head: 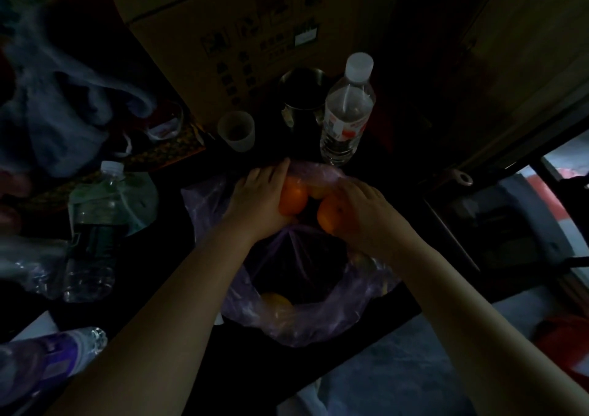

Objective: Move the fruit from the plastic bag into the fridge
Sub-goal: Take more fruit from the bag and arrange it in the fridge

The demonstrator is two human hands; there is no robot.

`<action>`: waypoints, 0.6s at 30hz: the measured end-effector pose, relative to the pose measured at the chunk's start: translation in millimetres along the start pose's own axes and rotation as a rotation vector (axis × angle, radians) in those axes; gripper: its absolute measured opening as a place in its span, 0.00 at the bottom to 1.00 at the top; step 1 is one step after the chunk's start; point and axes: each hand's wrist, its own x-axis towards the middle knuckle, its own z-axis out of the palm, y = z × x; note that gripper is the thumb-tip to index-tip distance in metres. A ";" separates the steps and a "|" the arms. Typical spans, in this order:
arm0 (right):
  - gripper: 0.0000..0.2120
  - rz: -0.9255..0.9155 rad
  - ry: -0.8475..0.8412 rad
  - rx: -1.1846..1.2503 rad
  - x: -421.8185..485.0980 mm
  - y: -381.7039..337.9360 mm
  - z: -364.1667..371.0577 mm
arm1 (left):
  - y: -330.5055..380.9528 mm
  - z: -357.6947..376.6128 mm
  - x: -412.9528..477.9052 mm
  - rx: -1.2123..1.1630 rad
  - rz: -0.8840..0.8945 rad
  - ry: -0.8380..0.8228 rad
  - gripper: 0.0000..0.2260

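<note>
Dim room; dark surface (165,249) crowded with clutter, cardboard box (255,32) at the back.

Far left: clear bottles, one upright (95,224), one purple-labelled lying down (54,361). Centre back: pale plastic cup (236,130), metal mug (302,93), water bottle (345,109) with white cap.

Centre: translucent purple plastic bag (318,320), mouth open, on the surface. Yellowish fruit (275,300) inside, low.

Left hand (258,195) cups the left orange (293,197); right hand (363,211) curls over the right orange (330,216). Both are round and bright, side by side above the bag's far rim.
</note>
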 end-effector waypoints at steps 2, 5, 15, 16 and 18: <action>0.37 -0.027 0.130 0.002 -13.2 -3.1 -1.8 | 4.0 -6.8 -8.9 -0.047 -0.008 0.081 0.45; 0.28 -0.112 0.376 0.067 -33.6 -10.4 -0.7 | 13.6 -11.1 -26.1 -0.140 0.078 0.330 0.31; 0.19 -0.190 0.209 -0.035 -6.3 -25.3 19.7 | 12.8 9.0 -21.5 -0.066 0.158 0.260 0.17; 0.19 -0.178 0.197 -0.043 -0.9 -24.4 18.5 | 11.7 8.6 -18.1 -0.078 0.147 0.265 0.17; 0.19 -0.151 0.165 -0.055 8.4 -21.9 16.6 | 10.4 6.9 -11.8 -0.107 0.129 0.285 0.16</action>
